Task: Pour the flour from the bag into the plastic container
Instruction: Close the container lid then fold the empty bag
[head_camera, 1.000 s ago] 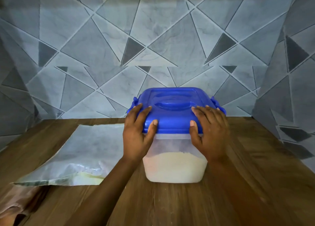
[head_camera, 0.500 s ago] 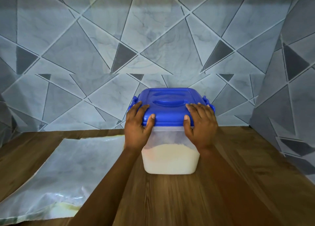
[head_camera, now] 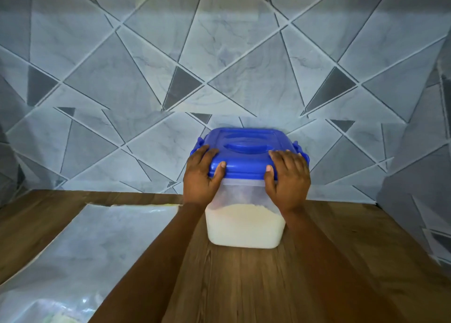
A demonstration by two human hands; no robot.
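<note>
A clear plastic container (head_camera: 245,227) stands on the wooden table, its lower part filled with white flour. A blue lid (head_camera: 246,152) with a moulded handle sits on top. My left hand (head_camera: 201,176) grips the lid's left front corner, fingers over the top and thumb on the front rim. My right hand (head_camera: 288,178) grips the right front corner the same way. The flour bag (head_camera: 80,249), clear plastic and nearly flat, lies on the table to the left, with a little flour left at its near end.
The wooden table (head_camera: 244,286) runs up to a wall of grey geometric tiles (head_camera: 219,66) just behind the container. A second tiled wall (head_camera: 419,176) closes the right side. The bag covers much of the table's left part.
The container and both hands sit farther from me, closer to the back wall. My grip on the lid corners is unchanged. The view has tilted up, so less of the bag shows.
</note>
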